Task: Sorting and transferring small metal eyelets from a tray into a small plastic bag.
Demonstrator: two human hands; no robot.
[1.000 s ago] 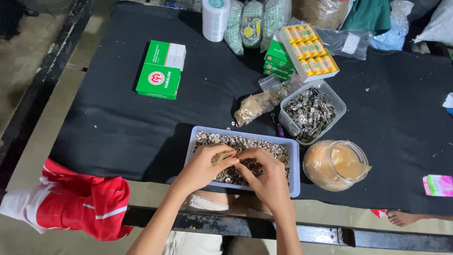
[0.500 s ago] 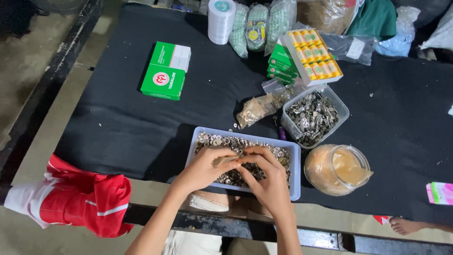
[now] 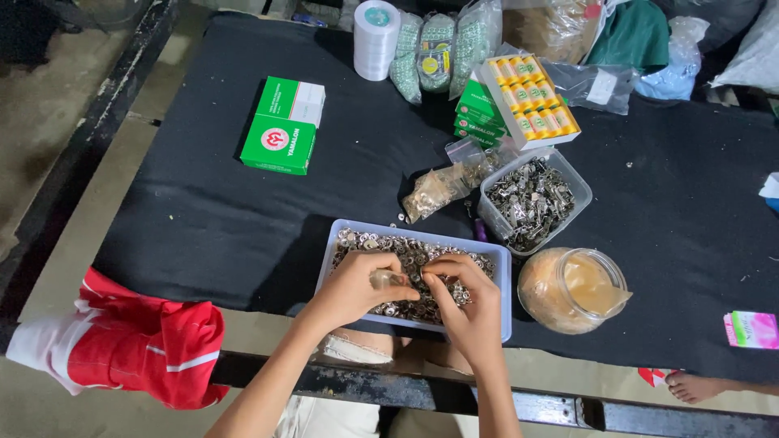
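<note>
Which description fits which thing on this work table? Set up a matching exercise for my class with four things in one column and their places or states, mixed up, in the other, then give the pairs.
Things
1. green and white box
2. glass jar
3. red and white cloth
4. white tape roll

Descriptions
A. lying on its side, right of the long tray
B. standing at the far edge of the black mat
C. hanging over the near left table edge
D. alone on the mat's left part

Pairs: 1-D, 2-A, 3-C, 4-B

Head view — steep downward, close
</note>
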